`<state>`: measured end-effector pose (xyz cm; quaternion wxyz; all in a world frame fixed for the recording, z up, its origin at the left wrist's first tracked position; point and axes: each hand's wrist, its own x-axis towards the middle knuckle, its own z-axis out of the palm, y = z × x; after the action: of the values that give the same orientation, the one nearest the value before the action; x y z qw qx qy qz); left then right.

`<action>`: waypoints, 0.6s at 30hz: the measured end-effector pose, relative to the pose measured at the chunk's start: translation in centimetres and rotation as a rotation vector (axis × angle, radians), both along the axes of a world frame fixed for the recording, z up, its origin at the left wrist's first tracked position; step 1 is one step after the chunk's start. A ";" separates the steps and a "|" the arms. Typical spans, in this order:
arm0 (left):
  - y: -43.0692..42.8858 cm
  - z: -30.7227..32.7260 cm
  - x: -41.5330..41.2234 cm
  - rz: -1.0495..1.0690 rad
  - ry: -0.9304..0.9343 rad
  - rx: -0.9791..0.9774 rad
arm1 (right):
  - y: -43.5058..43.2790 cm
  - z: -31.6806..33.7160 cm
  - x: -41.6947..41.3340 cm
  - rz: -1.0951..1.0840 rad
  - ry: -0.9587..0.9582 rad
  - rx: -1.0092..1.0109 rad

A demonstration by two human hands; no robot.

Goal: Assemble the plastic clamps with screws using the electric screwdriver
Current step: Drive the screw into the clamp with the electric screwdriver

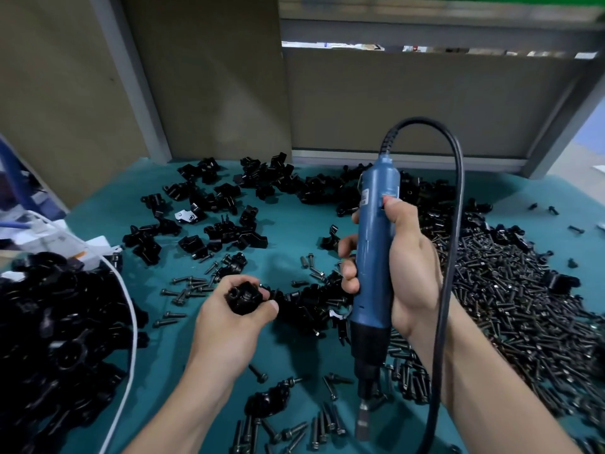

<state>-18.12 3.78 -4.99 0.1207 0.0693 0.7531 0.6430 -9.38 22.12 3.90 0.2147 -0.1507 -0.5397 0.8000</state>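
— Teal counter (291, 224), black screws (507, 306) heaped right, loose clamps (229, 231) strewn behind!
— Left grip (229, 322) curls round one plastic clamp (244, 298) near centre; right grip (404, 267) wraps the electric screwdriver (378, 198), upright, bit down.

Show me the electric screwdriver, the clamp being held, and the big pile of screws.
electric screwdriver (375, 244), head view, on its blue barrel.
clamp (244, 298), head view, on its black top face.
pile of screws (510, 306), head view, middle of the heap.
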 end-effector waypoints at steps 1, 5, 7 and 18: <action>0.0 0.0 0.0 -0.001 0.001 -0.004 | -0.1 -0.1 0.0 -0.010 0.004 -0.011; 0.0 -0.2 -0.2 0.005 -0.006 0.000 | -0.3 -0.1 0.0 0.006 -0.010 -0.048; 0.0 -0.3 -0.2 0.008 -0.004 0.002 | -0.3 -0.1 0.1 0.039 -0.019 -0.065; 0.1 0.4 0.3 -0.086 0.000 0.090 | 0.7 -0.2 -0.3 0.000 -0.044 -0.393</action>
<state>-17.79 3.89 -4.62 0.1450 0.1068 0.7199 0.6703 -9.64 22.81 3.71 0.1695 -0.2071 -0.3778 0.8864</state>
